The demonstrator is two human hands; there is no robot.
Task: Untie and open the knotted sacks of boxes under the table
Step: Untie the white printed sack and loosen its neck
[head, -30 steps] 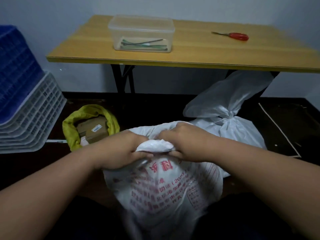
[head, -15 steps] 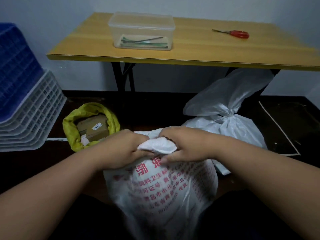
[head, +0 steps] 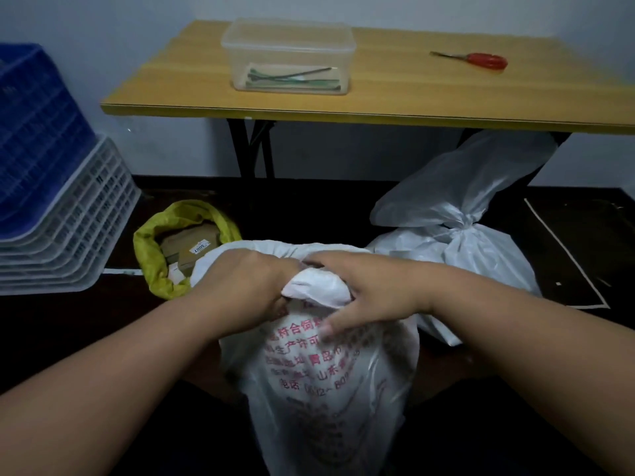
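A white sack with red printed characters (head: 319, 383) stands on the dark floor right in front of me. Its bunched top (head: 318, 288) sits between my hands. My left hand (head: 244, 290) grips the bunched cloth from the left, fingers curled into it. My right hand (head: 360, 297) wraps the bunch from the right, with fingers lying over the sack's front. Behind and to the right, a plain white sack (head: 460, 249) stands knotted at its neck, partly under the table. A yellow sack (head: 161, 269) at the left is open, with cardboard boxes (head: 190, 243) showing inside.
The wooden table (head: 395, 104) carries a clear plastic tub (head: 288, 56) holding thin ties, and red-handled scissors (head: 477, 60). Stacked white and blue crates (head: 51, 207) lean at the left. Black table legs (head: 247, 152) stand behind the yellow sack.
The sack has been pulled up and turned, so lower lines of red print now show. My right hand's fingers have spread down over the front. Both hands stay on the bunched top.
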